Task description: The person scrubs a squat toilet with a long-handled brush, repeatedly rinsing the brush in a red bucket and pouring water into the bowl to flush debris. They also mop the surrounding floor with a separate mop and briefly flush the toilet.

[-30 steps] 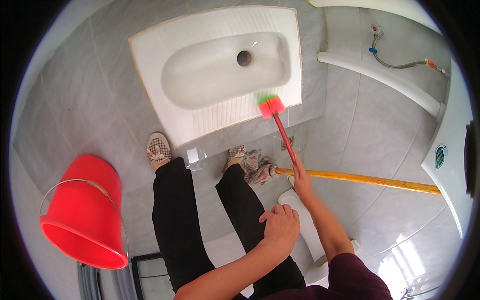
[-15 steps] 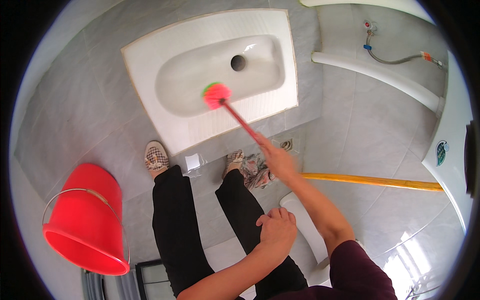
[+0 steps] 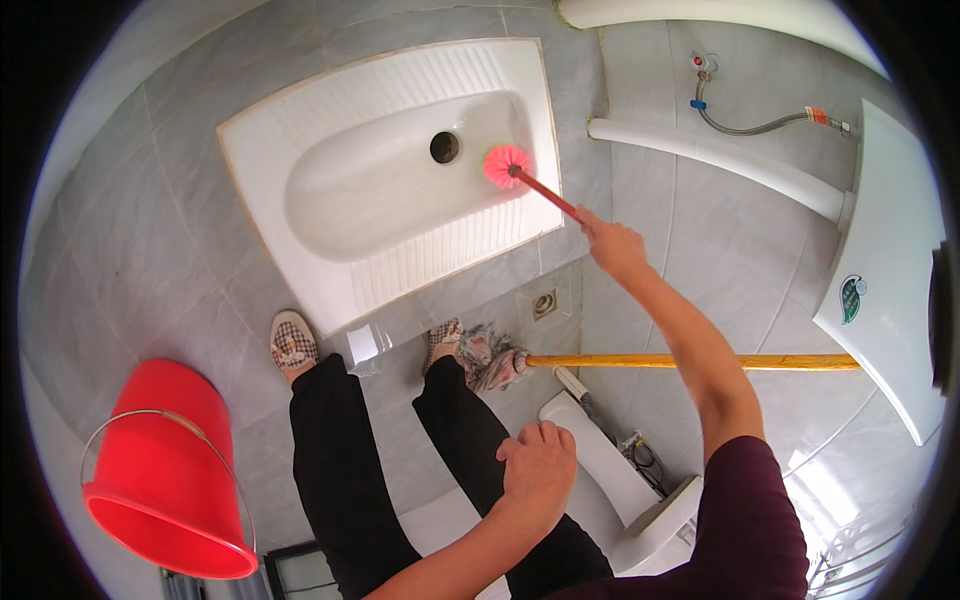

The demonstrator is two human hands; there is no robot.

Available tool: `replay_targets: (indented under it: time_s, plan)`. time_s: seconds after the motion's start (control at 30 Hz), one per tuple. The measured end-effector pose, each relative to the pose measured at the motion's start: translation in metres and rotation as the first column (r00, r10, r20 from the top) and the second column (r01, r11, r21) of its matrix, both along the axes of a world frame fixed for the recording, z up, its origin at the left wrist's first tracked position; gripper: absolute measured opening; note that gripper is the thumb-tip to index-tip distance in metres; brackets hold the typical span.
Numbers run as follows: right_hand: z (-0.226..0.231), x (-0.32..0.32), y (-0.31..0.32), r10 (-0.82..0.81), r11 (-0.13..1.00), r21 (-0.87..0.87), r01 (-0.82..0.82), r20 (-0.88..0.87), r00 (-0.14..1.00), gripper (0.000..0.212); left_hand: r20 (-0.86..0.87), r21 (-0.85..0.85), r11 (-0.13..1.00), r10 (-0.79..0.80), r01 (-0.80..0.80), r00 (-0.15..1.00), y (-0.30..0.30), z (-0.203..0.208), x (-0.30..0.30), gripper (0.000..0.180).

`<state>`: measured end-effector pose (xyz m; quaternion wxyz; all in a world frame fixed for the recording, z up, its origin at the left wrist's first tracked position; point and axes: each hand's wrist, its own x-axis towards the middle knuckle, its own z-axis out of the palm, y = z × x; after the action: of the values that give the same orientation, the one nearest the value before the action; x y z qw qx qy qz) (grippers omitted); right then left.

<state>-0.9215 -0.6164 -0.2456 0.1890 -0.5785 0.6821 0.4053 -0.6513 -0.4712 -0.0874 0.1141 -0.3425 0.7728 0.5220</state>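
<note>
My right hand grips the red handle of a toilet brush with a round pink bristle head and a little green at its edge. The bristles sit against the inner right side of a white squat toilet, right of the dark drain hole. Over my right thigh, my left hand is loosely curled, its fingers bent in and no object showing. Its palm is hidden.
A red bucket with a wire handle lies tilted at the left. Beside my right foot is a mop, its yellow pole running right to a white tank. White pipes and a metal hose run along the right wall.
My right hand has swept the brush to the right, from the bowl's near middle to its right end. My left hand stays over my thigh. The whole view has shifted slightly.
</note>
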Motion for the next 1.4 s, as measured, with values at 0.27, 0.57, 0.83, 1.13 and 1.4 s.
replay_targets:
  time_s: [0.27, 0.57, 0.83, 1.13, 1.4]
  plan:
    - [-0.014, -0.020, 0.022, -0.185, 0.977, -0.108, 0.185, 0.015, 0.983, 0.035, -0.038, 0.066, 0.998, -0.012, 0.014, 0.999, -0.007, -0.003, 0.001, 0.040]
    - [-0.020, -0.018, 0.010, -0.207, 0.970, -0.106, 0.217, 0.101, 0.973, 0.036, -0.024, 0.094, 0.995, -0.016, 0.018, 1.000, -0.015, -0.002, 0.008, 0.041]
    - [-0.038, -0.007, -0.021, -0.273, 0.932, -0.190, 0.308, 0.189, 0.943, 0.035, 0.022, -0.092, 0.994, 0.060, -0.058, 0.998, -0.011, -0.003, 0.015, 0.033]
    - [-0.076, 0.028, -0.044, -0.277, 0.920, -0.218, 0.326, 0.230, 0.933, 0.034, 0.030, 0.068, 0.996, 0.054, -0.056, 0.998, -0.014, -0.002, 0.016, 0.033]
    - [-0.062, 0.024, 0.037, -0.667, 0.725, 0.121, 0.678, 0.370, 0.647, 0.035, 0.141, 0.065, 0.993, 0.085, -0.095, 0.986, -0.032, -0.002, 0.014, 0.027]
